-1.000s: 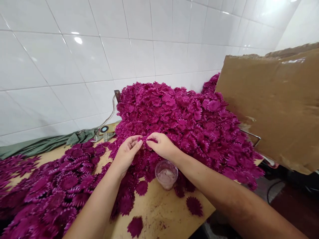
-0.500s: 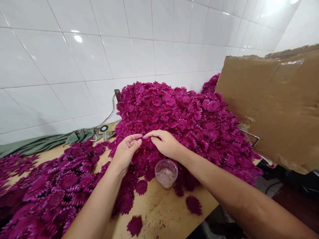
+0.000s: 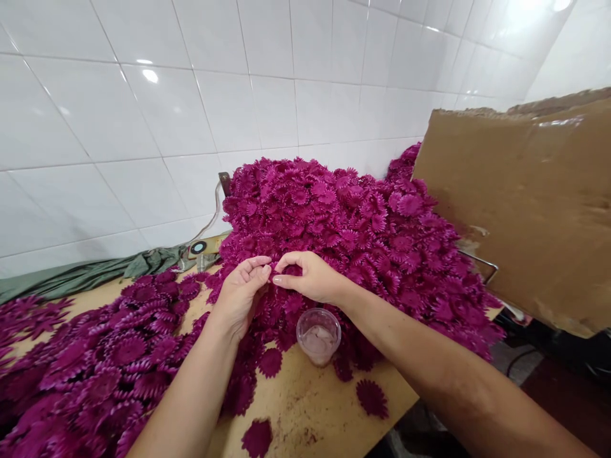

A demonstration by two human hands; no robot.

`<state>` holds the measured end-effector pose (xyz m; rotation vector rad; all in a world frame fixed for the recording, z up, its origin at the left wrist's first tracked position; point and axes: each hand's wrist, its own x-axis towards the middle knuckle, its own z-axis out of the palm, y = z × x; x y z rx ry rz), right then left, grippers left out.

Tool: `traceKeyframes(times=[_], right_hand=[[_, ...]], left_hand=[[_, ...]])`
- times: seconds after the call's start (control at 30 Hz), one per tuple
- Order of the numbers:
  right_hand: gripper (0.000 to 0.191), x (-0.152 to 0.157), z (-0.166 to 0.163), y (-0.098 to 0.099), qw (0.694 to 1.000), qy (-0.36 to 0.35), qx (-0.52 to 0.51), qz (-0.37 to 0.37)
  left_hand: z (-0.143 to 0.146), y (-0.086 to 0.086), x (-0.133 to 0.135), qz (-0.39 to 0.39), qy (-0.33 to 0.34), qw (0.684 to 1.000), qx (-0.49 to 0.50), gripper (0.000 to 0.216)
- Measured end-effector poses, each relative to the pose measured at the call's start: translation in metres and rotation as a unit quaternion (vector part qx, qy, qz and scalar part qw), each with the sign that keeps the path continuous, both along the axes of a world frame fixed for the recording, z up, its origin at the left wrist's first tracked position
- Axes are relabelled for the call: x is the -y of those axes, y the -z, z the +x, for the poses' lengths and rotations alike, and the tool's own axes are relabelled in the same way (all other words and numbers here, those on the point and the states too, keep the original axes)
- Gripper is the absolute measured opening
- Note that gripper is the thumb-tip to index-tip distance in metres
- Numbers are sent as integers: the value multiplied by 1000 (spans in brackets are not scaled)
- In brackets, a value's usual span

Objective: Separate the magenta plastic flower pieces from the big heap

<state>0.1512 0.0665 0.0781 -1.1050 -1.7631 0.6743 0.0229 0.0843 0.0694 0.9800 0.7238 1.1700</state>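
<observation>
Above the work board, my left hand (image 3: 242, 287) is closed in a pinch, thumb against fingers, on a small magenta flower piece (image 3: 273, 272). Only a bit of that piece shows; its full shape blends into the pile behind. Facing it from the right, my right hand (image 3: 312, 277) curls its index finger and thumb around the other side of the same piece. Just below the right hand stands a clear plastic cup (image 3: 318, 337) with a pale, pinkish paste inside. Single magenta flower pieces (image 3: 372, 399) lie flat near the cup.
A large heap of magenta flowers (image 3: 334, 210) rises against the white tiled wall (image 3: 267, 108). More flower pieces (image 3: 128, 346) spread over the left side of the board (image 3: 310, 413). Green cloth (image 3: 143, 262) lies along the wall. A big cardboard sheet (image 3: 515, 210) leans at right.
My right hand's thumb has come forward below its index finger, which is now more curled. My left hand has barely shifted and keeps its pinch.
</observation>
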Motion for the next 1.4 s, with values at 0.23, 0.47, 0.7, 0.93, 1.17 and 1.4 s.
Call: traceKeyframes(times=[0.23,0.47,0.7,0.93,1.17,1.4], right_hand=[[5,-5,45,-4,990,120,74,-13],[22,-12,47,-6,976,168,108,-82],[17,-11,27,1,958,238,150,-62],[38,-4,5,-4,950,231,206,-42],[30,-8,-5,14,977,161,136,-43],[27,14,-7,17,968,175,170,65]], left_hand=[[-41,-5,-27,34,-137,990,-12,38],[-48,9,-42,143,-186,933,-274,36],[-30,10,-12,233,-127,906,-330,28],[5,22,14,129,-28,975,-178,46],[14,29,20,-22,-30,998,-60,45],[5,41,19,-60,-75,995,9,29]])
